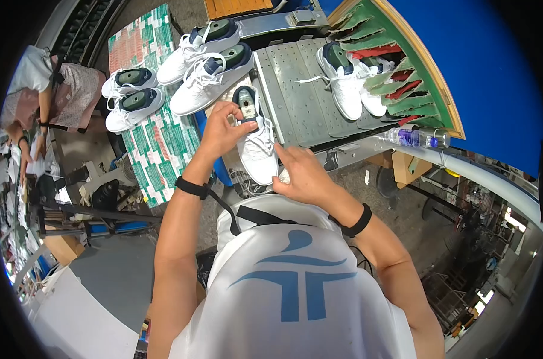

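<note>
A white lace-up sneaker (258,160) with a navy collar and a dark last inside points its toe toward me at the near edge of the worktop. My left hand (222,130) grips its collar and tongue between thumb and fingers. At the other side of the shoe, my right hand (305,175) has thumb and index finger spread, their tips against its side near the toe. Just beyond my left hand lie two more white sneakers, a nearer one (207,85) and a farther one (177,63).
Two sneakers (342,90) sit on a perforated metal conveyor (295,99), one partly under green and red flaps (397,78) of a machine opening. A plastic bottle (412,137) lies on the rail. Another sneaker pair (134,110) rests on green-patterned boxes (157,161). A person (44,90) works at far left.
</note>
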A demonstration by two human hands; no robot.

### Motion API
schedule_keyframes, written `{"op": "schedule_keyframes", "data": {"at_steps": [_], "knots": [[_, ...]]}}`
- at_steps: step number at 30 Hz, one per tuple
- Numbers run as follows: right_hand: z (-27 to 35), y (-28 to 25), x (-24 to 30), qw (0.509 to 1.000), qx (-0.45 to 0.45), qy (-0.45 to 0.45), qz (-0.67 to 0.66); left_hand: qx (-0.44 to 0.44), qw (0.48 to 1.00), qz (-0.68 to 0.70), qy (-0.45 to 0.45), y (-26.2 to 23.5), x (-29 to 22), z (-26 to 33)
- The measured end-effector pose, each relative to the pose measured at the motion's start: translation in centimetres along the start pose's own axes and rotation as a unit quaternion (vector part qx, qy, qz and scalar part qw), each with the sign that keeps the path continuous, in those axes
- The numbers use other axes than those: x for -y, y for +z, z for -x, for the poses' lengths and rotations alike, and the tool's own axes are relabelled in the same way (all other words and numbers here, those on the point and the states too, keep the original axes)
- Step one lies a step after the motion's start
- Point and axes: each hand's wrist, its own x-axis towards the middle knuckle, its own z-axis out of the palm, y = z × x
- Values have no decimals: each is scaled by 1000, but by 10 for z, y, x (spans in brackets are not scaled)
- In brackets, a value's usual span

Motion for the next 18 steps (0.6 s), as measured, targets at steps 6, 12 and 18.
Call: {"op": "schedule_keyframes", "data": {"at_steps": [6, 12, 18], "knots": [[-20, 5, 21, 997, -52, -32, 50, 14, 999, 37, 13, 1, 5, -8], [-42, 37, 22, 991, -20, -82, 109, 54, 998, 1, -24, -1, 3, -18], [4, 8, 33, 982, 34, 80, -166, 63, 998, 6, -10, -8, 17, -15]]}}
